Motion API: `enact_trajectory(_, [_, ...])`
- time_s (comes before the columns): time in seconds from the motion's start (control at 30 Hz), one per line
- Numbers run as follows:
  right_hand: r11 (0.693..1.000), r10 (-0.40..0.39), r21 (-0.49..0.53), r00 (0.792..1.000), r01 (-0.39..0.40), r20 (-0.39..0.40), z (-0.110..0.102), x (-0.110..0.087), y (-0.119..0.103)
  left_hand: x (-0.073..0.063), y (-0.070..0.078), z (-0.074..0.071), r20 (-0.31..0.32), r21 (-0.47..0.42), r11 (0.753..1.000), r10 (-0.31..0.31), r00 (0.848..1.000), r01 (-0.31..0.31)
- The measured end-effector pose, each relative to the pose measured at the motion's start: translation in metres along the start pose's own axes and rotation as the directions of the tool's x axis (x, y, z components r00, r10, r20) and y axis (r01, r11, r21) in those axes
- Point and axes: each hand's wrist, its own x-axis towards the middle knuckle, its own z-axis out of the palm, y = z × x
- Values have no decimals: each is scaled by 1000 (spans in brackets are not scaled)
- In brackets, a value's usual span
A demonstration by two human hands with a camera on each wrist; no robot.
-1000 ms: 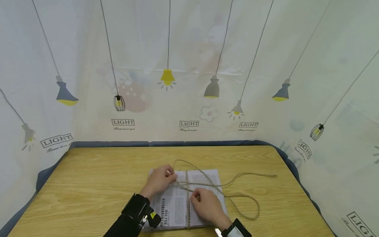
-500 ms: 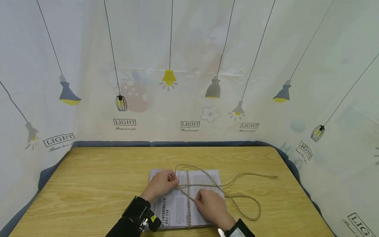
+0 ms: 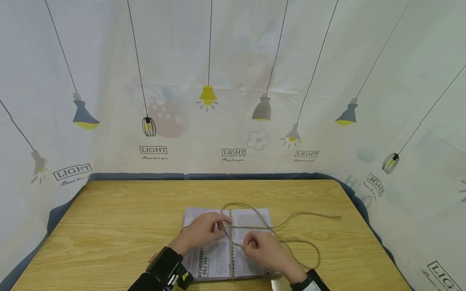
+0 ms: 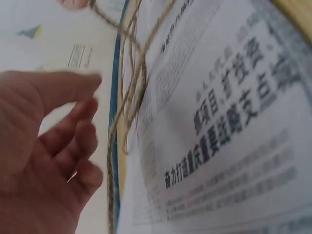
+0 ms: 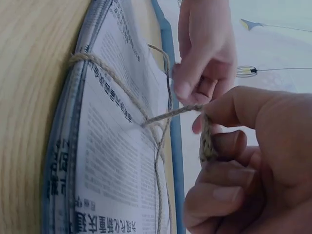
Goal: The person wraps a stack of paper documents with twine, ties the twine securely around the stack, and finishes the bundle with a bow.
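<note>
Above a flat stack of printed white newspapers, the right hand pinches thin brown twine while the left hand hovers nearby, empty and loosely curved.

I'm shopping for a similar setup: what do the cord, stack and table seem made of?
Cord: probably jute or similar plant fibre, matt brown, judging by its twisted strands and stray fuzz.
Stack: apparently newsprint, dull and pale, with printed columns and layered thin edges.
Table: wood or wood-look laminate, smooth and yellowish; the grain shows, but I cannot tell which.
</note>
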Motion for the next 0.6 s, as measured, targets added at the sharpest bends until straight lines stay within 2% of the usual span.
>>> enact_trajectory(0.07, [1000,0,20,1000,-1,22,-3,-1,-1,-2,6,0,123,-68,996,66,990,-58])
enact_trajectory(0.13, [1000,-9,28,999,8,35,-5,-1,-1,-4,11,2,189,-87,992,105,976,-90])
enact_trajectory(0.2, [999,-30,41,998,28,51,-5,-1,-1,-5,15,4,206,-79,992,113,972,-99])
enact_trajectory(0.27, [996,-55,71,996,50,72,-8,-1,0,-6,17,6,191,-63,992,117,975,-106])
enact_trajectory(0.33, [996,-72,65,996,68,57,-15,0,5,-8,19,6,183,-74,993,108,977,-96])
enact_trajectory(0.4, [999,-49,-1,998,49,-36,-27,4,13,-10,18,5,185,-110,990,106,977,-87])
enact_trajectory(0.47, [991,-11,-130,985,-11,-169,-40,8,25,-12,17,3,187,-152,985,106,977,-78])
enact_trajectory(0.53, [958,57,-253,956,-133,-287,-51,12,40,-14,15,1,182,-188,979,117,976,-82])
enact_trajectory(0.57, [936,80,-302,945,-181,-318,-55,14,48,-15,15,0,178,-198,976,124,976,-88])
enact_trajectory(0.6, [914,86,-352,943,-204,-321,-57,16,56,-17,14,-1,173,-205,974,133,976,-96])
